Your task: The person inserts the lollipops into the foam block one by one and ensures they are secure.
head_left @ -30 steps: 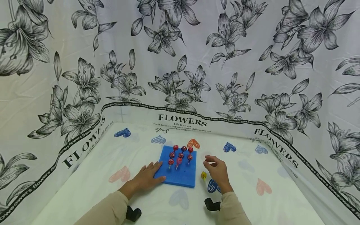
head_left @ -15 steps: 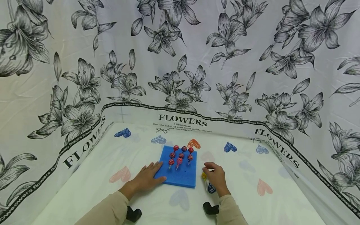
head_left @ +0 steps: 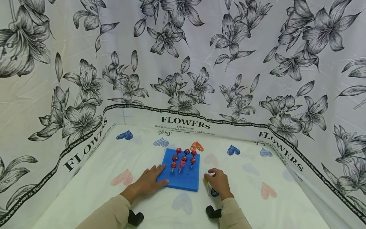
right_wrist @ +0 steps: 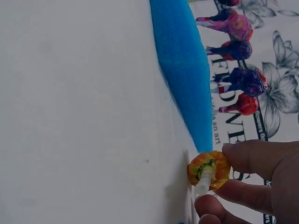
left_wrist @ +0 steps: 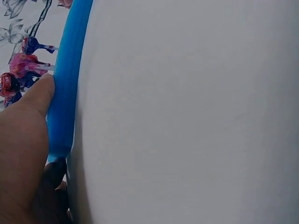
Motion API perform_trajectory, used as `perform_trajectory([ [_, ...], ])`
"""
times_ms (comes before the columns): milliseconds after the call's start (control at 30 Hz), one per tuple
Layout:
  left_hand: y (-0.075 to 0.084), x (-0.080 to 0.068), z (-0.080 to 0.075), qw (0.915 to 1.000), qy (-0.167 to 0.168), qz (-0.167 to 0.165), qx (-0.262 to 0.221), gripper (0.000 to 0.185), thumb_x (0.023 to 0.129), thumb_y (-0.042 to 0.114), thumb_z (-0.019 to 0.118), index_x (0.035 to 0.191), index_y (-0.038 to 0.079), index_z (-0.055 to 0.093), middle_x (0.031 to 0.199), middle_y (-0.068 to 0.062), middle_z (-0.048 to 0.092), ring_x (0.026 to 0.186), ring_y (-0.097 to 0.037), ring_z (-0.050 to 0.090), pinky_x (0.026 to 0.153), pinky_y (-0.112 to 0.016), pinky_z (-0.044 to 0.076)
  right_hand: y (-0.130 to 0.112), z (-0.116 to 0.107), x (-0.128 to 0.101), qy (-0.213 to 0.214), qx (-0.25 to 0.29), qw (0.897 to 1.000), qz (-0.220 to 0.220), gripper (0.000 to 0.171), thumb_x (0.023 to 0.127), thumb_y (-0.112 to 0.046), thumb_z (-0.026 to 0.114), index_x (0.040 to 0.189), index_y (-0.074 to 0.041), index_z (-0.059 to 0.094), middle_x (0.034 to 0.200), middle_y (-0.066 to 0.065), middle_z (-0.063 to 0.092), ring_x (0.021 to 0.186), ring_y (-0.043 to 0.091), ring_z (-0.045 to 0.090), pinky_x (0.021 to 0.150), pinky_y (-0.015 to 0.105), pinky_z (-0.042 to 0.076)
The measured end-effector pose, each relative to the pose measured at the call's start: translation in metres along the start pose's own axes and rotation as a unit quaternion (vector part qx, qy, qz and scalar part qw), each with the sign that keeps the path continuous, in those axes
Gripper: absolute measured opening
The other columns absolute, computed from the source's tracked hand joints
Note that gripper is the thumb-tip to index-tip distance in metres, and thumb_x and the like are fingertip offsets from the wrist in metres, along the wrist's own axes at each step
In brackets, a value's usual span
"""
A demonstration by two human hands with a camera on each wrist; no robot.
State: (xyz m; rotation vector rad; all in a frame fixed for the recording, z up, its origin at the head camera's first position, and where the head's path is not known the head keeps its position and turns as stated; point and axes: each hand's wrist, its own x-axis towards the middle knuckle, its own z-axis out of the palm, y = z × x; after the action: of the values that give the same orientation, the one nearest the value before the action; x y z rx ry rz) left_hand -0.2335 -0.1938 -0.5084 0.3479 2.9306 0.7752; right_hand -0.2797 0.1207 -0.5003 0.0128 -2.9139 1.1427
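Note:
My right hand (head_left: 218,183) pinches the wrapped head of a yellow lollipop (head_left: 207,188) just right of the blue foam board (head_left: 183,183). In the right wrist view, thumb and fingers close around the yellow-orange wrapper (right_wrist: 208,170), and its white stick points toward the camera. My left hand (head_left: 147,183) rests with extended fingers on the board's left edge, thumb lying over its near-left part. Several lollipops in red, blue and pink wrappers, among them a pink lollipop (head_left: 182,163), stand in rows on their sticks in the board's far half.
A white cloth printed with hearts (head_left: 183,203) covers the table. Behind it hangs a floral curtain (head_left: 183,79), also at both sides. Black wrist-worn pieces (head_left: 213,212) show near both sleeves.
My right hand has moved down and slightly left to the yellow lollipop and now has its fingertips on the head. The left hand and the board stay put.

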Motion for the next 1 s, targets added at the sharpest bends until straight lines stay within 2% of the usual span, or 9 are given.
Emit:
perform_trajectory([
  [133, 0.000, -0.001, -0.001, 1.0000, 0.000, -0.001, 0.000, 0.082, 0.090, 0.061, 0.055, 0.153, 0.014, 0.031, 0.153, -0.013, 0.032, 0.142, -0.037, 0.017, 0.111, -0.058, 0.008, 0.000, 0.000, 0.001, -0.023, -0.008, 0.999, 0.024, 0.037, 0.086, -0.037, 0.072, 0.107, -0.008, 0.069, 0.088, 0.006, 0.062, 0.076, 0.022, 0.057, 0.064, 0.039, 0.050],
  [300, 0.001, -0.002, -0.001, 1.0000, -0.002, 0.000, -0.003, 0.082, 0.090, 0.060, 0.055, 0.153, 0.013, 0.031, 0.153, -0.014, 0.032, 0.142, -0.037, 0.017, 0.111, -0.058, 0.008, 0.000, 0.000, 0.000, -0.025, 0.011, 1.000, 0.011, 0.032, 0.087, -0.034, 0.071, 0.105, -0.008, 0.070, 0.086, 0.004, 0.063, 0.075, 0.020, 0.058, 0.063, 0.037, 0.051],
  [533, 0.002, -0.002, -0.001, 1.0000, -0.002, -0.002, -0.002, 0.082, 0.090, 0.061, 0.054, 0.153, 0.014, 0.031, 0.153, -0.013, 0.031, 0.142, -0.037, 0.017, 0.111, -0.057, 0.008, -0.011, -0.010, 0.001, 0.006, 0.099, 0.995, -0.014, 0.030, 0.088, -0.027, 0.071, 0.109, -0.005, 0.071, 0.085, 0.003, 0.067, 0.076, 0.019, 0.060, 0.066, 0.035, 0.051],
  [733, 0.000, -0.001, 0.000, 1.0000, 0.001, -0.005, -0.001, 0.082, 0.090, 0.060, 0.055, 0.153, 0.013, 0.031, 0.153, -0.013, 0.031, 0.142, -0.037, 0.017, 0.111, -0.058, 0.008, -0.020, -0.020, 0.000, 0.023, 0.183, 0.982, -0.030, 0.027, 0.091, -0.023, 0.069, 0.112, -0.007, 0.070, 0.092, 0.003, 0.068, 0.080, 0.020, 0.061, 0.069, 0.033, 0.052],
  [1000, 0.002, -0.003, -0.002, 1.0000, -0.004, -0.006, -0.004, 0.082, 0.090, 0.060, 0.055, 0.153, 0.014, 0.030, 0.153, -0.013, 0.031, 0.142, -0.037, 0.017, 0.111, -0.057, 0.008, -0.033, -0.032, -0.004, 0.033, 0.283, 0.956, -0.075, 0.026, 0.089, -0.018, 0.072, 0.113, -0.009, 0.070, 0.101, 0.008, 0.068, 0.089, 0.028, 0.066, 0.075, 0.031, 0.055],
])
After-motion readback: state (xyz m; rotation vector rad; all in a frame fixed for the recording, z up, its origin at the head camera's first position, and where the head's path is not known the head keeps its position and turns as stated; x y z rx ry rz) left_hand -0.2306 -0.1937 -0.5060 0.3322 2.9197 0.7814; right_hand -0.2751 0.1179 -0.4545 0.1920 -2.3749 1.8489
